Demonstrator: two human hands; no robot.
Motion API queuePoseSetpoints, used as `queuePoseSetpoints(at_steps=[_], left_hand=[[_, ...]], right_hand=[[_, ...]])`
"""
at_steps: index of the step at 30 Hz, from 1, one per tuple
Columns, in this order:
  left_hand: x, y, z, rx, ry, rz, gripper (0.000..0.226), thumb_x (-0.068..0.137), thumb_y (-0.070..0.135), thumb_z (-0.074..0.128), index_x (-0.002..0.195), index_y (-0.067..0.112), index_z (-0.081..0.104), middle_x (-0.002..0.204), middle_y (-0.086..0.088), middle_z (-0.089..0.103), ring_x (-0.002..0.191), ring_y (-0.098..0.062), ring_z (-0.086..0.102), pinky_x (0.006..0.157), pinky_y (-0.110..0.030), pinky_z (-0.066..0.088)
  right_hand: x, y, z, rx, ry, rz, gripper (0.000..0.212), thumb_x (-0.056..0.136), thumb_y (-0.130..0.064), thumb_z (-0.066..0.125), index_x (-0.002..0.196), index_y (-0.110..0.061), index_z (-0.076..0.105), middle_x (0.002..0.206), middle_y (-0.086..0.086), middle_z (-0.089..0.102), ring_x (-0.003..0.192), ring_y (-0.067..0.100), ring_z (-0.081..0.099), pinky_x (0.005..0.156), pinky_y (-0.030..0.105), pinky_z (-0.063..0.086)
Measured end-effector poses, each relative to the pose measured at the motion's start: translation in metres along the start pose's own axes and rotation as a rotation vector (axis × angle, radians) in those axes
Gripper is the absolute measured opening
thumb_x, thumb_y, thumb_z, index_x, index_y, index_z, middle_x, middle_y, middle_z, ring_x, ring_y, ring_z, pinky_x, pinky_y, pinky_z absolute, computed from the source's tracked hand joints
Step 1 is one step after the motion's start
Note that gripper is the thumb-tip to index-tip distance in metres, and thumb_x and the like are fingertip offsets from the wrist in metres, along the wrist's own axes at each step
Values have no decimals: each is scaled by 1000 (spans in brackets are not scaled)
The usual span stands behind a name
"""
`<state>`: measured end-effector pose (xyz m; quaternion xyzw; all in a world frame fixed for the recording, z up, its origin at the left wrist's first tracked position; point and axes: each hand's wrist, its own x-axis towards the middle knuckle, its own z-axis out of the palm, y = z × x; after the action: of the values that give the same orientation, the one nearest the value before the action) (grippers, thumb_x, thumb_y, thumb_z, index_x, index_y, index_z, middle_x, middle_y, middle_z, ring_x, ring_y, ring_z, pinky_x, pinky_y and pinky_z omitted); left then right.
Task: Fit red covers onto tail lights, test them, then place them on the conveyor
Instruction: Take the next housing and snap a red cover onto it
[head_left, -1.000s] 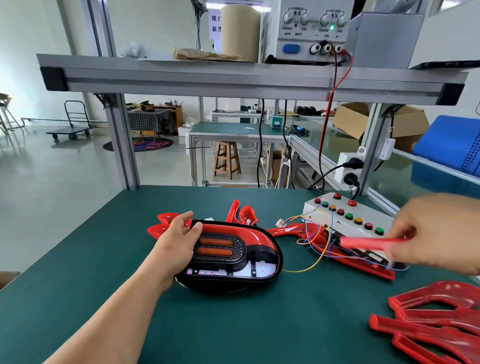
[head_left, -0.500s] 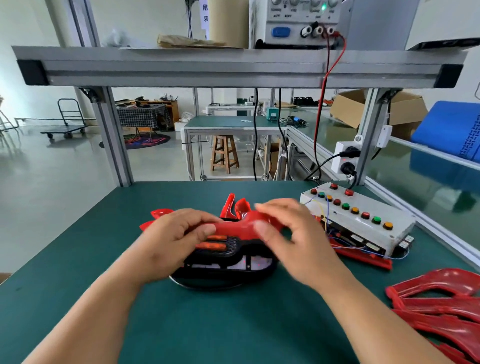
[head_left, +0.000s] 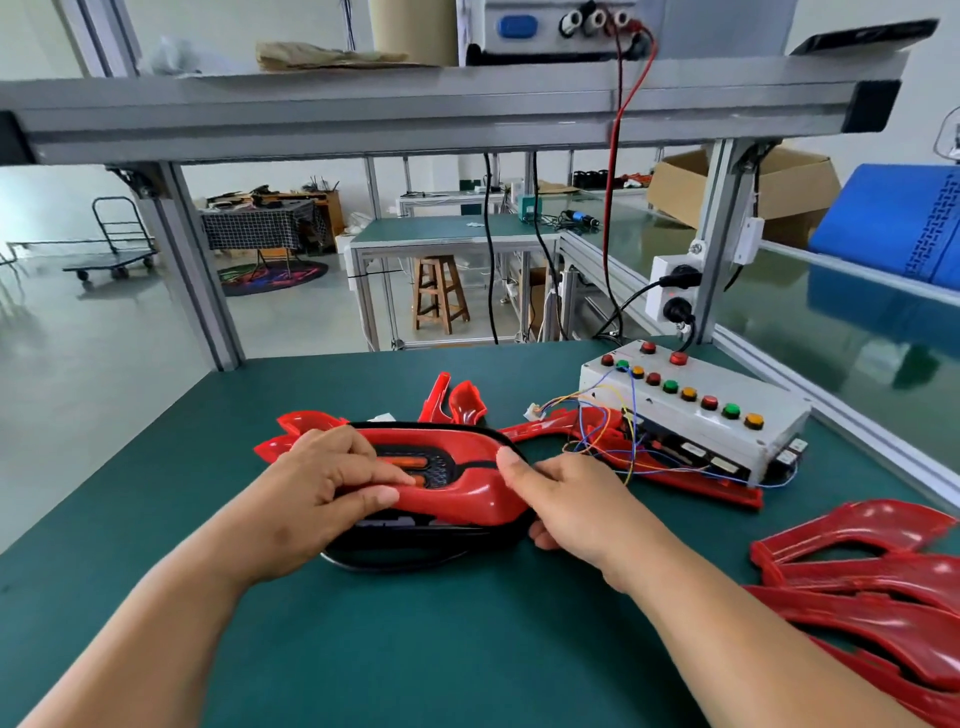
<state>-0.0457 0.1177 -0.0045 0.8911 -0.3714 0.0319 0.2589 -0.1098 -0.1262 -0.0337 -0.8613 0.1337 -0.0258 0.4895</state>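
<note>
Head view: the tail light (head_left: 415, 540) sits on the green table (head_left: 415, 649) straight ahead of the person, close in, with the red cover (head_left: 467, 499) lying on top of it. Its long axis runs left to right across the view, roughly parallel to the near table edge, so the two hands meet it one at each end and neither has to reach further than the other.

The left hand (head_left: 322, 483) grips the left and middle part, fingers curled over the top of the cover and the thumb against its near edge. The right hand (head_left: 566, 499) holds the right end, thumb pressed on top and fingers tucked under the black housing.

The far rim of the cover looks seated inside the black edge, while the near rim seems to stand above the housing (black shows beneath it), so the fit is probably unfinished and the coming press would go downward along the near side. Which end is the pointed one I cannot tell, since the hands hide both tips.

The test box (head_left: 691, 415) with its coloured buttons lies to the right, nearer the right hand; spare covers (head_left: 857, 571) are stacked at the near right
</note>
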Motion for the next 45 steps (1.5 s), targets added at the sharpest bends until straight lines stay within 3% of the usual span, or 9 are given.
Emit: queuePoseSetpoints(at_steps=[10,17,20,23,27,32,35,41,45], left_hand=[[-2,4,-1,-92,2,-33,24,75,45,63,96,55,70,90,24,54,84,1,56,71,-5,37],[-3,7,0,10,-20,-45,24,84,32,72,95,52,69,93,33,53,90,11,55,76,0,34],[-3,7,0,0,-68,-82,28,84,35,71,89,62,65,94,21,54,94,6,55,83,-6,38],[-7,4,-3,-119,-83,-160,25,77,48,63,85,72,61,103,20,47,102,4,45,93,-16,34],[-13,-4,-5,-293,-22,-335,44,69,56,57,112,64,58,120,23,37,121,-3,37,103,-25,28],[-15,-6,-5,-539,-123,-556,71,80,50,62,142,43,28,113,3,66,99,-10,65,75,-22,49],[-16,-3,-7,-725,-170,-393,52,84,33,60,129,57,50,121,16,68,109,-1,64,77,-15,53],[-12,-4,-13,-1032,105,-251,64,76,12,66,126,51,58,126,2,66,109,-19,67,76,-24,57],[-7,2,-8,-1132,200,-285,67,69,11,70,126,45,61,124,-14,66,101,-22,70,75,-27,59]], right_hand=[[-2,1,-2,-9,-23,-48,63,86,-61,56,82,2,64,65,9,66,60,17,62,73,36,54],[-2,3,1,-26,2,-55,63,85,-63,55,85,-1,66,79,17,71,73,31,67,76,39,54],[-2,3,2,-25,16,-51,61,84,-63,56,83,-3,65,81,19,70,80,33,67,79,42,53],[-1,3,3,-14,20,-35,58,82,-64,58,86,-7,68,78,13,71,78,30,68,81,43,55],[-1,3,2,-17,28,-10,56,80,-66,58,88,-12,68,78,10,71,78,27,68,83,44,55],[-3,3,4,3,19,2,45,80,-65,60,86,-20,63,84,3,67,84,24,66,84,42,55],[-4,2,8,-1,51,-4,44,80,-63,61,94,-22,58,95,1,64,89,21,63,82,36,53],[-5,-6,13,712,-102,18,33,83,-27,72,109,-12,57,108,7,68,93,19,66,85,37,52],[-3,-7,7,818,-144,-61,42,67,-34,70,103,-13,66,94,0,72,85,13,64,83,35,47]])
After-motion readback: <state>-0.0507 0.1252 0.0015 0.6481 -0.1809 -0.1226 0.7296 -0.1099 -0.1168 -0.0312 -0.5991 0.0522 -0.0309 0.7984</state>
